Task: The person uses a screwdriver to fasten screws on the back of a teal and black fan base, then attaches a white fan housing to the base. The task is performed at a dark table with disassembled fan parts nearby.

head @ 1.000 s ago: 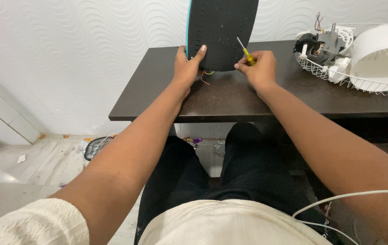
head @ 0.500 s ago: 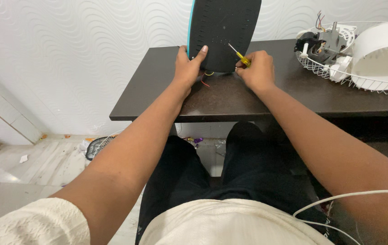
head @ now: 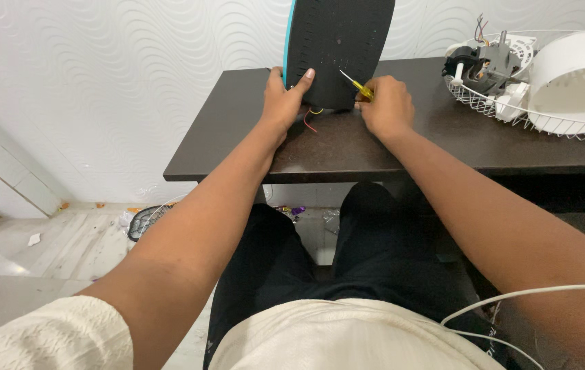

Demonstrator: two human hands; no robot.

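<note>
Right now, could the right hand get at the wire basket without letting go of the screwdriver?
Probably yes. The right hand holds the screwdriver at the iron; bare table lies between it and the wire basket, with nothing in the way.

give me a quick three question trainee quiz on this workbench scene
1. True or false: the left hand steadies the black soleplate standing upright on the dark table.
2. What does the right hand hold? A) pliers B) yellow-handled screwdriver C) brush
3. Which side of the table holds the wire basket of white fan parts?

Key: 1 true; 2 B; 3 the person's right.
</note>
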